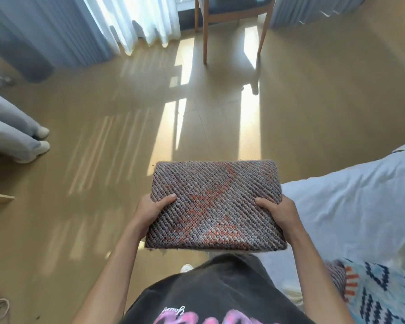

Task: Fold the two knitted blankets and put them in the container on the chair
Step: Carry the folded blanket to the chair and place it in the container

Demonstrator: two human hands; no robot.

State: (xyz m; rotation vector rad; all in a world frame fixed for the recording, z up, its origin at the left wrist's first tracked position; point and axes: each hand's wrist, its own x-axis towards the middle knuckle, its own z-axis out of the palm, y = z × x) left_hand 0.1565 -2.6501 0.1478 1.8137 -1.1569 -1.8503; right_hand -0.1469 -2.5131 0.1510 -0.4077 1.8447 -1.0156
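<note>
- The fingers (pixel 166 199) are clamped on the folded grey-and-orange knitted blanket (pixel 215 202); only the thumbs are seen, pressed flat on its top face; the other fingers are tucked beneath and hidden by the cloth.
- The left hand (pixel 150 213) and the right hand (pixel 278 213) are set at opposite sides, toward the near edge; by this two-sided grip, it is judged, the thick rectangular bundle is kept level and its layers are stopped from slipping open.
- The bundle is held in the air before the chest, above the glossy tan floor (pixel 103 136); it is pointed toward the wooden-legged chair with a dark seat (pixel 205 31), which stands well apart ahead; a carry to that chair is inferred.
- The pale blue knitted blanket with navy and orange pattern (pixel 379 293) lies on the white-sheeted bed (pixel 348 206) at the right; it is cut off by the frame edge, so whether it is folded cannot be told.
- The chair's seat is cropped by the upper edge; the container cannot be made out.
- The bundle's underside and its number of folds are hidden.
</note>
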